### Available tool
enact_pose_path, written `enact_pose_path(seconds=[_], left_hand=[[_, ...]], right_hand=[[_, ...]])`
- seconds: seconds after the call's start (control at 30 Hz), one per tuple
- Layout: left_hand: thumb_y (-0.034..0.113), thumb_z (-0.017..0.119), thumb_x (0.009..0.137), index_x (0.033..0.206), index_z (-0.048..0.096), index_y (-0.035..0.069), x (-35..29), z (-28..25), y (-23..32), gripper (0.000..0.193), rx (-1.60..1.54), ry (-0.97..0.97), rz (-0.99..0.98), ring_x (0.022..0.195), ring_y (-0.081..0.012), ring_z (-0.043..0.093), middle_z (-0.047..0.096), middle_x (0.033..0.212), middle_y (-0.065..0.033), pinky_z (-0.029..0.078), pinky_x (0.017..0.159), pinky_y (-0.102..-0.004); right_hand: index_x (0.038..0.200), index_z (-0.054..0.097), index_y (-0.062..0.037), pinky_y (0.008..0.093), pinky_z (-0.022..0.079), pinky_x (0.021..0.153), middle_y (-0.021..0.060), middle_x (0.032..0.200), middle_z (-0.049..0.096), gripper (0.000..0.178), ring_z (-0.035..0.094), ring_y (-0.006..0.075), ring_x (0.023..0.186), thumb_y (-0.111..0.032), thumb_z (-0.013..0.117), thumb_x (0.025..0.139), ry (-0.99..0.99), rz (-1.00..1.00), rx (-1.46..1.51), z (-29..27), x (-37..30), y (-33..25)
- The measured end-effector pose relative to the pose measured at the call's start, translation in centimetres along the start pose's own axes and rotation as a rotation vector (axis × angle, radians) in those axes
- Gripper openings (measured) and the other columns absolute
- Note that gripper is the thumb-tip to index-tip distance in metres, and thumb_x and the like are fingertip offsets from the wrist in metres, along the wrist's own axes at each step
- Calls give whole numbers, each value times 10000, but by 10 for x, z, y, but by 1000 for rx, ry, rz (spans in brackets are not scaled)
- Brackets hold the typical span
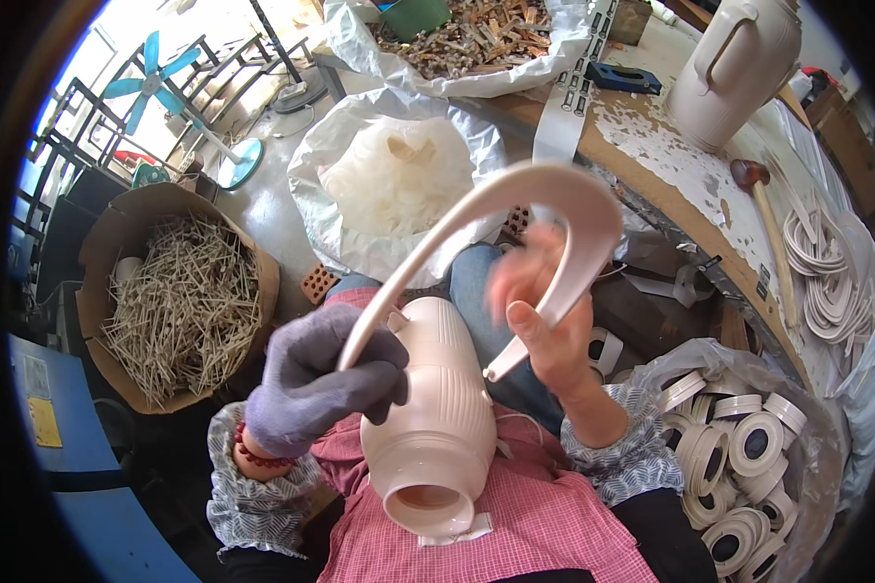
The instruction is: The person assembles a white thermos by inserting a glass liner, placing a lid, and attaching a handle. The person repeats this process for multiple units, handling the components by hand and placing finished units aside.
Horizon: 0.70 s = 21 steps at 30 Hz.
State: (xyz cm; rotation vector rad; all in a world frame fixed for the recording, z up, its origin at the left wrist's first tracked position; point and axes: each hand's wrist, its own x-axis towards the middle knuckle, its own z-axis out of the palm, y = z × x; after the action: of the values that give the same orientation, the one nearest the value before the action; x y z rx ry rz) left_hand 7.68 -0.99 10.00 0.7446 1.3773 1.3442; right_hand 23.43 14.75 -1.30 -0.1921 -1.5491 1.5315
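Observation:
A pale pink, curved plastic handle (437, 219) arches above my lap. My left hand (331, 369), in a grey glove, is closed around its left end. Beside the broad right end is my bare right hand (544, 325), thumb raised and fingers blurred and partly behind the handle; whether it touches the handle I cannot tell. Beneath both hands a ribbed, pale pink jug body (433, 389) lies across my lap on a red checked apron (399, 554). Its round, open mouth points toward me. The handle's right tip comes close to the jug's side.
Left stands a cardboard box (258, 291) of thin sticks. Ahead is a white sack (306, 185) of translucent pieces. A jug (724, 83) with handle, a mallet (773, 233) and pale strips (826, 262) lie on the right bench. Below it, a bag (826, 437) holds ring-shaped parts.

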Motion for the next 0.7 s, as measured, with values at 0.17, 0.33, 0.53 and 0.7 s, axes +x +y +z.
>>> enact_pose_path(seconds=[0.17, 0.33, 0.53, 0.7], left_hand=[[10, 645, 792, 973, 640, -31, -23, -18, -35, 186, -57, 196, -68, 518, -57, 529, 618, 677, -48, 405, 468, -181], [9, 659, 790, 947, 633, -21, -41, -41, -73, 162, -194, 329, -20, 486, -63, 490, 615, 700, -50, 408, 464, -190], [86, 601, 837, 825, 565, 27, -63, -51, -152, 70, -393, 398, 52, 755, -105, 533, 553, 877, -40, 439, 674, -253], [223, 569, 916, 932, 576, 56, -52, -20, -141, 168, -343, 505, 17, 797, -61, 468, 512, 869, 26, 396, 711, -216]], right_hand=[[1032, 559, 40, 206, 225, 390, -31, 532, 421, 172, 310, 18, 404, -108, 481, 991, 26, 229, 129, 25, -17, -13], [1092, 582, -60, 172, 302, 500, -63, 656, 458, 138, 389, -7, 556, -134, 536, 985, -144, 524, 226, 49, -9, -11], [1180, 494, -14, 290, 457, 775, 59, 861, 574, 259, 561, 135, 837, -79, 505, 930, -436, 821, 209, 63, -17, 4], [1214, 471, 8, 286, 440, 836, 122, 898, 614, 298, 566, 164, 865, -98, 461, 935, -349, 854, 354, 37, -19, 15]])
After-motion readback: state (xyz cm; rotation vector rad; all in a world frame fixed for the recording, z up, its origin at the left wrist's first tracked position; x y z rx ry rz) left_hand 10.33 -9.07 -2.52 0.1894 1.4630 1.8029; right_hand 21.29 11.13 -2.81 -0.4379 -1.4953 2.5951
